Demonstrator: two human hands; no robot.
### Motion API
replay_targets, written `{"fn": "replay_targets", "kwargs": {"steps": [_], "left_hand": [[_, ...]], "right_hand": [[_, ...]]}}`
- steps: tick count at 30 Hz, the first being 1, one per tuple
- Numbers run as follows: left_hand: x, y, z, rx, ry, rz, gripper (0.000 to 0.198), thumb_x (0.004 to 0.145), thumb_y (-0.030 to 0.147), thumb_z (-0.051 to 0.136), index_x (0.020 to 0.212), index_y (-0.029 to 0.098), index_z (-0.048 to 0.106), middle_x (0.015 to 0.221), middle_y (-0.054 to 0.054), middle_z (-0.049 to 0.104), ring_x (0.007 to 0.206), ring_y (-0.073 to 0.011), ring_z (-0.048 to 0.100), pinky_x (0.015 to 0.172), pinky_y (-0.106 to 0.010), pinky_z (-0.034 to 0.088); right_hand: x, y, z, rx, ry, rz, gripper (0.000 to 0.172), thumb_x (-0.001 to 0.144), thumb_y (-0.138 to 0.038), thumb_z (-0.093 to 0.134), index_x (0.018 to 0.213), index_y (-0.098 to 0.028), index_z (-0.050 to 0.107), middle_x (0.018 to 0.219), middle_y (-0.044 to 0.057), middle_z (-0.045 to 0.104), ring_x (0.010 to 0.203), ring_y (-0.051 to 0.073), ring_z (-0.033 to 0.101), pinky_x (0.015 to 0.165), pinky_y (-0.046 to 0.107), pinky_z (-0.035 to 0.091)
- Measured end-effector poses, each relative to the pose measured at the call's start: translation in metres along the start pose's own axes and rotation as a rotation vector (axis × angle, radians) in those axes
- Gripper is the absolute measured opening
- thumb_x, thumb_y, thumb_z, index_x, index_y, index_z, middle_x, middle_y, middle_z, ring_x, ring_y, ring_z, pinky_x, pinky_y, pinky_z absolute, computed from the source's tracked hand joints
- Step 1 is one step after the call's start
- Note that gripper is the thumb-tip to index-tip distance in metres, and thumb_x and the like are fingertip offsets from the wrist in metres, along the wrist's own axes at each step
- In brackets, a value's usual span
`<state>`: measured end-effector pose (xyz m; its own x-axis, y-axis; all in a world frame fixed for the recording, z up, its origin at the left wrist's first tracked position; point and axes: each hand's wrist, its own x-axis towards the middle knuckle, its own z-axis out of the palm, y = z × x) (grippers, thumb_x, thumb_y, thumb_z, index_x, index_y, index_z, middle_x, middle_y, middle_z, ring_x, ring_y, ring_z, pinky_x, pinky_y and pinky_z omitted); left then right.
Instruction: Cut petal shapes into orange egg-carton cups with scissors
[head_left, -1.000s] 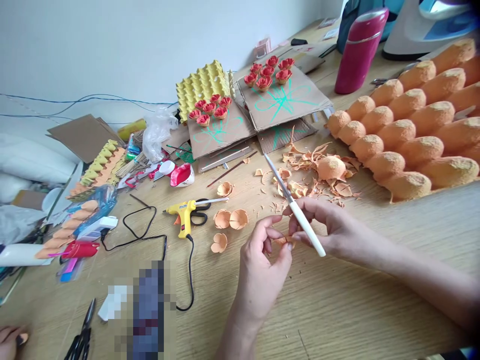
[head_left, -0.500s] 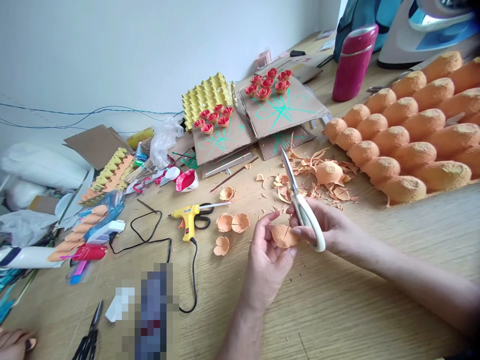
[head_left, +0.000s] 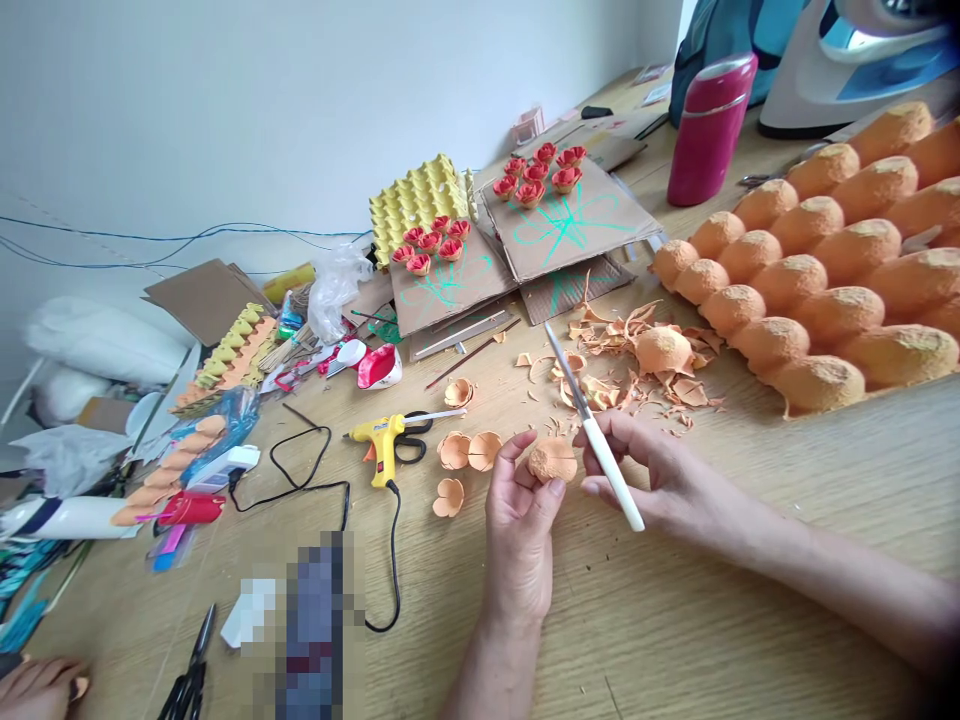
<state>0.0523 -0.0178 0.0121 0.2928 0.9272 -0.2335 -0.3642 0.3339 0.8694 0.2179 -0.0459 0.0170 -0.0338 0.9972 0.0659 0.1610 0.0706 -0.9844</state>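
My left hand [head_left: 519,520] pinches a small orange egg-carton cup [head_left: 553,460] between thumb and fingers, dome side up, just above the wooden table [head_left: 675,620]. My right hand [head_left: 660,470] is closed round the white handles of a pair of scissors [head_left: 592,430], whose closed blades point up and to the left, right beside the cup. Three finished orange paper flowers [head_left: 466,452] lie left of my left hand, and a pile of orange trimmings [head_left: 637,360] with another cut cup lies behind the scissors.
A large orange egg tray [head_left: 817,280] fills the right. Cardboard sheets with red flowers [head_left: 540,170], a yellow egg tray [head_left: 412,195], a magenta flask [head_left: 709,130] and an iron [head_left: 862,60] stand behind. A yellow glue gun [head_left: 379,445] with black cord, black scissors [head_left: 187,680] and clutter lie left.
My left hand has turned the orange cup over, from open side showing to dome side up. The scissors have tilted back to point up-left, slightly away from the cup.
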Motion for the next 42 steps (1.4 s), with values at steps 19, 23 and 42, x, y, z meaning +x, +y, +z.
{"fn": "replay_targets", "kwargs": {"steps": [19, 23, 42], "left_hand": [[0.007, 0.006, -0.011, -0.056, 0.152, 0.167, 0.037, 0.08, 0.032, 0.075, 0.114, 0.036, 0.062, 0.086, 0.003, 0.05, 0.072, -0.0099, 0.048, 0.071, -0.023, 0.045], [0.005, 0.005, -0.011, -0.074, 0.142, 0.177, 0.039, 0.079, 0.031, 0.076, 0.115, 0.034, 0.062, 0.09, 0.002, 0.054, 0.074, -0.009, 0.05, 0.072, -0.021, 0.045], [0.0, 0.005, -0.008, -0.003, 0.104, 0.263, 0.033, 0.078, 0.027, 0.077, 0.108, 0.031, 0.063, 0.102, 0.001, 0.061, 0.096, -0.0137, 0.056, 0.089, -0.027, 0.045]], "right_hand": [[-0.005, 0.001, 0.006, -0.336, -0.278, 0.011, 0.028, 0.096, -0.04, 0.055, 0.075, -0.022, 0.05, 0.066, -0.003, 0.053, 0.06, 0.014, 0.049, 0.056, 0.026, 0.035], [-0.006, -0.002, 0.005, -0.421, -0.288, -0.007, 0.025, 0.095, -0.038, 0.054, 0.077, -0.022, 0.048, 0.07, -0.002, 0.057, 0.064, 0.016, 0.053, 0.064, 0.029, 0.038], [-0.007, -0.01, 0.002, -0.485, -0.301, -0.102, 0.018, 0.096, -0.037, 0.054, 0.085, -0.022, 0.051, 0.081, 0.0, 0.06, 0.074, 0.019, 0.056, 0.076, 0.034, 0.037]]}}
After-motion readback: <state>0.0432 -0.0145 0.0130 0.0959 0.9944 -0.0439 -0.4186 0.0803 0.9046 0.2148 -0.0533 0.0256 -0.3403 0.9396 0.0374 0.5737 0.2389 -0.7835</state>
